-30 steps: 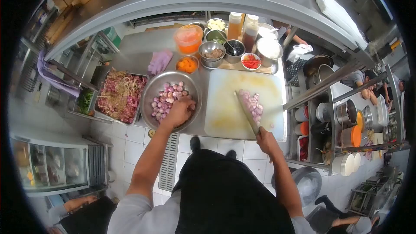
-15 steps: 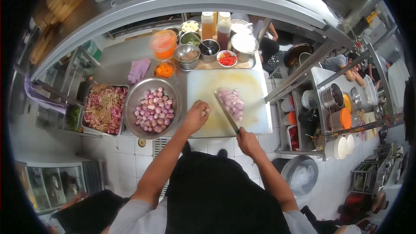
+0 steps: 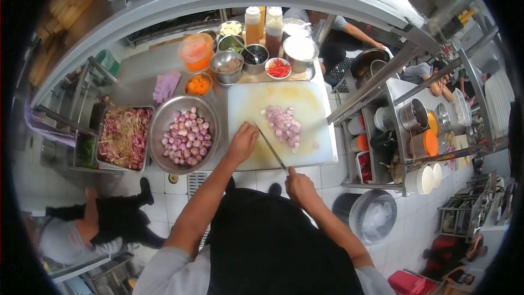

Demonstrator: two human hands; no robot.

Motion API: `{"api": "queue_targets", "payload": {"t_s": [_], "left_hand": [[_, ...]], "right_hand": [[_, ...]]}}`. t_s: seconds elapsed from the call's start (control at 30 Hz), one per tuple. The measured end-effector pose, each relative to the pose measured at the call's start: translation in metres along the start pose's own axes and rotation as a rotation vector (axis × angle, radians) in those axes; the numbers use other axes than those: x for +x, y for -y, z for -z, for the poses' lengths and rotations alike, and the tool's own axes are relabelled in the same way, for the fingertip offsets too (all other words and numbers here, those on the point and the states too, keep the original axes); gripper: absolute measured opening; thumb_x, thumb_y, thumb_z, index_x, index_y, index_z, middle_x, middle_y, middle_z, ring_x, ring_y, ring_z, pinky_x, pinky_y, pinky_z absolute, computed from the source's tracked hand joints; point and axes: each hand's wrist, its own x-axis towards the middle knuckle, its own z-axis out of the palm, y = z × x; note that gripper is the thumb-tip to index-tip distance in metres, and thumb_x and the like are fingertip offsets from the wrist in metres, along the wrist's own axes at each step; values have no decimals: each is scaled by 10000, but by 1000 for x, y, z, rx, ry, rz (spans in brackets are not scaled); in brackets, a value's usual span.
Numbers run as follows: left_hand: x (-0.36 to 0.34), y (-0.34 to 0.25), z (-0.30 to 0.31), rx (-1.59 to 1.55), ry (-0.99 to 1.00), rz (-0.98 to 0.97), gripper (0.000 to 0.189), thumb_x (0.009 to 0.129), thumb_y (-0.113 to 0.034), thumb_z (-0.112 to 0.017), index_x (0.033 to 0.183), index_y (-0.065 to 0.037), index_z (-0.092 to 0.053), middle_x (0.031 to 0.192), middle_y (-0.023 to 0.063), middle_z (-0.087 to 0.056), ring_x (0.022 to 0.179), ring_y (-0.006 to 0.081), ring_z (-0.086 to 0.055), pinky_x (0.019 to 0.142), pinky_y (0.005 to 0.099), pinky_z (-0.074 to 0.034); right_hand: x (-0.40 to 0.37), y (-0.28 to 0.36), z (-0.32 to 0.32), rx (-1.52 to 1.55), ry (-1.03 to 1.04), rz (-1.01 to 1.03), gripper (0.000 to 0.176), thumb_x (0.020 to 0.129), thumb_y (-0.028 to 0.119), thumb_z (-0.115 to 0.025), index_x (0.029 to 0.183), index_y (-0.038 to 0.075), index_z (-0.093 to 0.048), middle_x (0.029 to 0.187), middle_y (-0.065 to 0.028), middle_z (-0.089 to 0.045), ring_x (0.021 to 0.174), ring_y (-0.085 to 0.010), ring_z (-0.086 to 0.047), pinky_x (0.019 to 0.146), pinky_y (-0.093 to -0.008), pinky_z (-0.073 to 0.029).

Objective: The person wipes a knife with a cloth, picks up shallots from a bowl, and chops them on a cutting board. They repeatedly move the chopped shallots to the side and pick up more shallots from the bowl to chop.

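Right grip [image 3: 299, 186] wrapped tight round the handle of the knife [image 3: 271, 147], blade angled across the near part of the cutting board [image 3: 308, 104]. Left grip [image 3: 242, 143], a second ago down in the metal bowl [image 3: 157, 125], is out now and curled knuckles-up on the board, right against the blade. Whether it has a shallot under it, can't tell. The steel desk [image 3: 139, 79] carries board and bowl side by side as before. The bowl's whole shallots [image 3: 184, 136] lie uncovered again. The knife has swung left, off the cut shallot pile [image 3: 284, 125], which sits mid-board just beyond the blade.
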Motion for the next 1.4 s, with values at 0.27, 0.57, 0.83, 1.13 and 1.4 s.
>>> {"api": "queue_targets", "payload": {"t_s": [0.27,0.57,0.83,1.13,1.4], "left_hand": [[-3,3,-5,-85,-26,12,31,937,9,-550,953,16,-576,895,160,-507,796,330,-560,720,394,-471],[-3,1,-5,-126,-6,108,41,917,15,-545,947,9,-572,909,171,-514,847,363,-570,759,425,-480],[-2,-7,-12,90,-17,-63,107,851,25,-592,944,-20,-621,983,137,-537,926,335,-570,802,432,-490],[0,-2,-22,248,149,-324,224,792,5,-590,1013,-13,-617,1044,132,-555,1055,320,-533,891,428,-449],[-5,-1,-24,179,-38,-55,163,892,-84,-692,1009,-8,-607,1003,160,-538,951,357,-575,849,453,-474]], "right_hand": [[4,-6,-17,-3,40,-30,317,953,161,-522,1192,-48,-516,802,-327,-660,779,-519,-640,728,-611,-497],[-2,11,9,15,53,4,311,939,125,-524,1173,-76,-493,790,-325,-653,762,-533,-623,715,-611,-485],[26,-20,5,165,125,35,238,960,179,-505,1092,-19,-503,841,-326,-664,833,-504,-663,760,-597,-502],[12,-38,16,207,52,-53,211,969,181,-533,1062,-6,-506,826,-316,-664,797,-524,-635,741,-610,-471],[5,-28,6,68,-20,-24,207,955,166,-542,1080,4,-509,809,-327,-652,805,-540,-623,730,-631,-477]]}}
